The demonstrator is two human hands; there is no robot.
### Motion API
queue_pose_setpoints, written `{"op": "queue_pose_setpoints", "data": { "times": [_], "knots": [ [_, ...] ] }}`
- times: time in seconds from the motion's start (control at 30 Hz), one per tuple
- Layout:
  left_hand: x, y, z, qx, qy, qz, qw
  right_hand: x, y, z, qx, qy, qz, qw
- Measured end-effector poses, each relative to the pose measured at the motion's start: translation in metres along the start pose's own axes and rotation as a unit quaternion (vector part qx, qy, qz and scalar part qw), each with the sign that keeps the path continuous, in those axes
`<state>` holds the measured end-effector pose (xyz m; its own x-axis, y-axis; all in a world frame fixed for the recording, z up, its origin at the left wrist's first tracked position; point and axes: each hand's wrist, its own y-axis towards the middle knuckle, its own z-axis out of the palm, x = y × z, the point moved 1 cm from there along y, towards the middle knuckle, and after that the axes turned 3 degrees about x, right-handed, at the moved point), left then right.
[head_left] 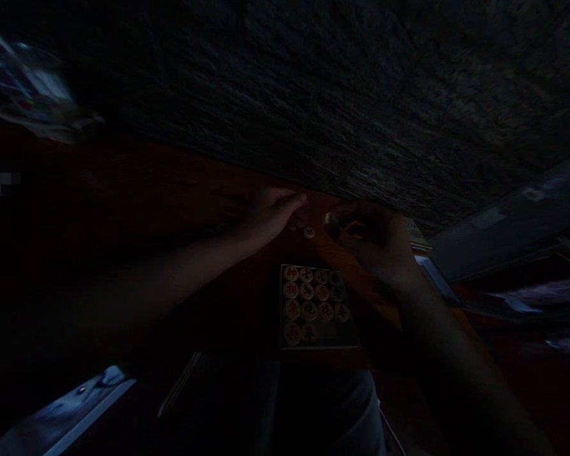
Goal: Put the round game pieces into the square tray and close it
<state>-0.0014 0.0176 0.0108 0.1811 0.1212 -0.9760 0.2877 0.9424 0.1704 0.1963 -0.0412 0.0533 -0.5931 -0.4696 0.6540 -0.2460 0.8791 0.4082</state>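
Note:
Between the thumb and fingertips of my right hand is a round xiangqi piece with a dark character, held above the wooden table. My left hand is just left of it, thumb out and fingers loosely bent and apart. Below those fingers lies another pale xiangqi piece. Nearer to me, a square box holds rows of round pieces with red or black characters. Its front row has two pieces at the left, with the dark bottom showing beside them. Dim light hides much of my fingers.
A rough stone-like wall runs along the table's far edge. At the far left stands a pale dish with things on it. A flat stack lies beyond my right hand. My legs are under the near edge.

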Motion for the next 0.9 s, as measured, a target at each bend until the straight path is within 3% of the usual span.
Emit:
{"op": "queue_pose_setpoints", "data": {
  "times": [0.2, 0.4, 0.67, 0.9],
  "knots": [
    [-0.002, 0.001, 0.002, -0.005, -0.012, -0.006, 1.0, 0.03, -0.051, -0.013, 0.102, -0.014, 0.047, 0.994],
    [0.0, 0.002, 0.003, 0.005, -0.021, -0.01, 1.0, 0.044, -0.096, -0.006, 0.178, 0.0, 0.044, 0.983],
    [-0.001, 0.003, 0.002, 0.003, -0.01, -0.016, 1.0, 0.04, -0.108, 0.007, 0.224, 0.005, 0.058, 0.973],
    [0.0, 0.005, 0.001, 0.002, -0.011, -0.012, 1.0, 0.037, -0.116, 0.001, 0.236, -0.008, 0.037, 0.971]
  ]
}}
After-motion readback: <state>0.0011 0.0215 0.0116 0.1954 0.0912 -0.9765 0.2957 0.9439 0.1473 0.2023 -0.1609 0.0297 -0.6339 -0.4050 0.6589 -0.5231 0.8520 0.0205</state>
